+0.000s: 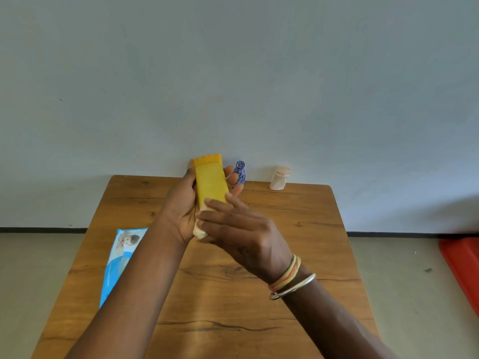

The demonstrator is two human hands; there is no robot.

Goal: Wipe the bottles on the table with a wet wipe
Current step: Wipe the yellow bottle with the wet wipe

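yellow bottle point(210, 180): held upright in the air above the far half of the table point(298, 242), cap end up. left hand point(181, 211) grasps it from the left side, thumb along the near left edge and fingertips curled round the right edge.

wet wipe point(200, 231): white, bunched against the lower end of the yellow bottle, mostly covered. right hand point(243, 229) lies across it, fingers nearly straight and spread, pressing the wipe onto the bottle; bottom of the bottle hidden beneath them. bangles point(290, 278) on the right wrist.

other bottles: blue patterned bottle point(240, 172) stands at the far table edge, partly screened by the left fingertips. cream bottle point(279, 178) stands to its right at the same edge, apart from it, in full view.

surroundings: blue wipes packet point(121, 255) lies flat on the left side of the table, its right edge covered by the left forearm. both forearms cross the near half of the wooden top. pale wall point(233, 73) directly behind the table. red object point(461, 265) on the floor point(39, 268) at the right, cut off by the frame edge.
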